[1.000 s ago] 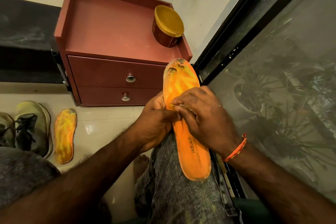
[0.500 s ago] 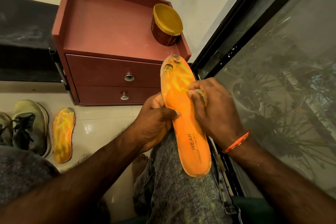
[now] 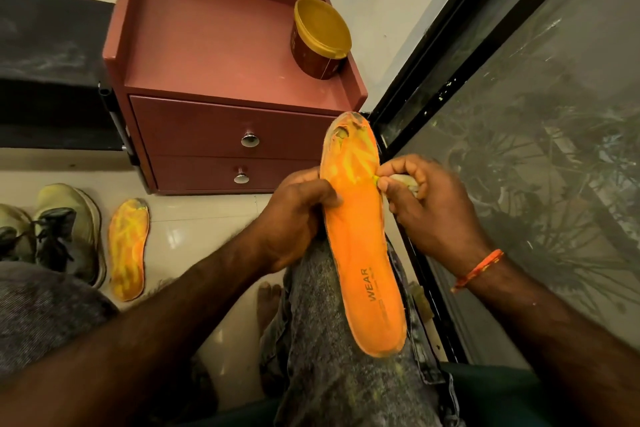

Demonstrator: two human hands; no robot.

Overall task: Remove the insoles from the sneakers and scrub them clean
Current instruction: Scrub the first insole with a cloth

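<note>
An orange insole (image 3: 360,239) printed "WEAR" lies lengthwise on my right knee, its worn toe pointing away from me. My left hand (image 3: 294,215) grips its left edge near the middle, thumb on top. My right hand (image 3: 426,208) is at the insole's right edge, fingers curled round a small pale cloth or pad (image 3: 407,182) that touches the edge. A second orange insole (image 3: 128,250) lies on the floor at the left. Beside it stand two olive sneakers (image 3: 65,229) with dark laces.
A maroon two-drawer cabinet (image 3: 214,80) stands just ahead, with a gold-lidded tub (image 3: 320,38) on its top. A black-framed glass door (image 3: 519,114) runs along the right. A dark bench edge (image 3: 52,80) is at the left. My bare foot (image 3: 268,302) rests on the pale tiled floor.
My right hand has slid from the middle of the insole up and out to its right edge, and the pale cloth in it now shows. The left hand keeps its grip.
</note>
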